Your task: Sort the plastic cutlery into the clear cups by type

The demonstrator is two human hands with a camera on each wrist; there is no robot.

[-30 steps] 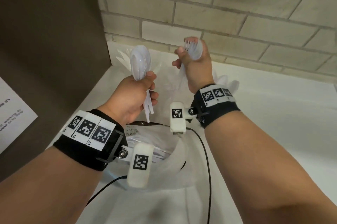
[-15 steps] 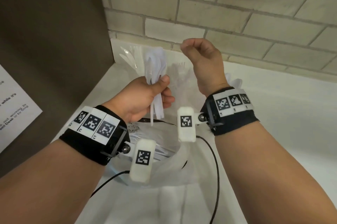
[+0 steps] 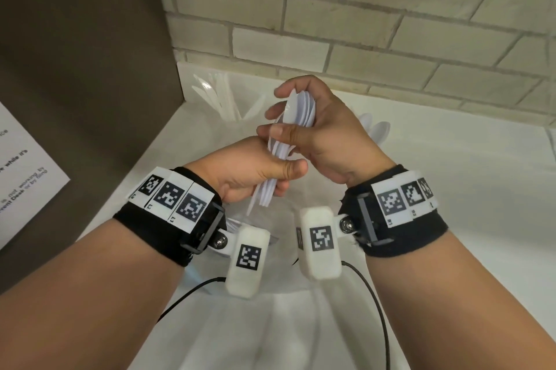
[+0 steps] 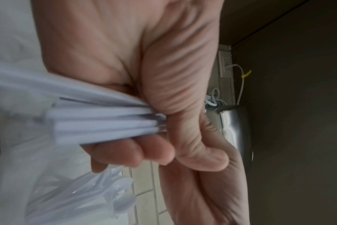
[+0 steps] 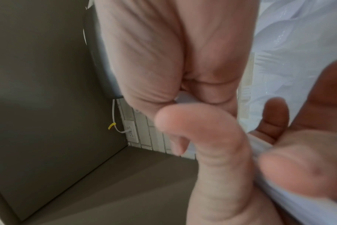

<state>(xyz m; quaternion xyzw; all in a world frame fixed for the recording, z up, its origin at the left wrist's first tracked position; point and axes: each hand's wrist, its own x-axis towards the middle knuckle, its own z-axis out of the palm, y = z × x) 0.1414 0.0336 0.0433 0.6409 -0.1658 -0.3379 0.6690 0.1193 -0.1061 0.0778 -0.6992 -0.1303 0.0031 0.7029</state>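
Note:
A bundle of white plastic spoons (image 3: 296,117) is held upright between both hands over the white counter. My left hand (image 3: 255,168) grips the handles (image 4: 106,120) low down, thumb across them. My right hand (image 3: 316,129) wraps its fingers round the stacked spoon bowls at the top. A clear cup of knives (image 3: 219,99) stands at the back left. Behind my right hand a clear cup of spoons (image 3: 376,126) shows in part. A third cup behind my hands is hidden.
A clear plastic bag (image 3: 276,237) with more white cutlery lies below my wrists on the white counter (image 3: 451,189). A dark panel (image 3: 90,68) walls the left side, a brick wall (image 3: 361,23) the back. A printed sheet (image 3: 24,171) is fixed on the panel.
My right hand has let go of the forks it held a second ago and has come down onto the spoon bowls. My left hand has stayed on the spoon handles and shifted slightly right.

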